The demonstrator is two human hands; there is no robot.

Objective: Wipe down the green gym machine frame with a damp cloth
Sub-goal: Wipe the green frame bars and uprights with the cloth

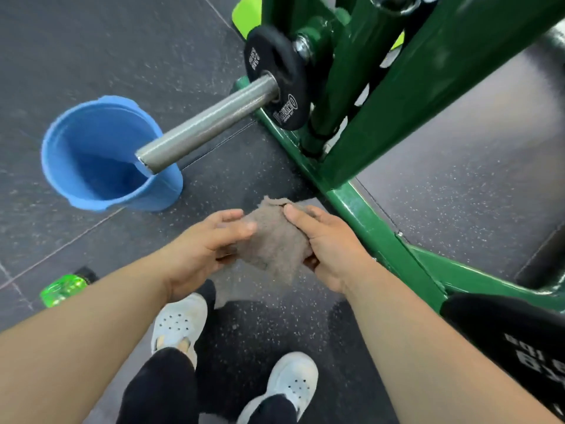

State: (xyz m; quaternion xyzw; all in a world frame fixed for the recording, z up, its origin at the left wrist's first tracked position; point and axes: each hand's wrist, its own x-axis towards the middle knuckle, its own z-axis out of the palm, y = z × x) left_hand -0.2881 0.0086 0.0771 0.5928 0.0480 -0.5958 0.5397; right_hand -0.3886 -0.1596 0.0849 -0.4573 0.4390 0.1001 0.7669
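Observation:
A grey-brown cloth (273,240) is bunched between both of my hands, above the dark floor in the middle of the head view. My left hand (208,243) grips its left side with curled fingers. My right hand (324,243) grips its right side, thumb on top. The green machine frame (382,231) runs along the floor just right of my right hand and rises in thick green beams (443,81) at the upper right. Neither hand touches the frame.
A blue bucket (101,154) stands on the floor at the left. A steel bar (208,127) with a black weight plate (275,78) juts out over its rim. A green bottle (65,287) lies at the lower left. My two white shoes (180,322) stand below.

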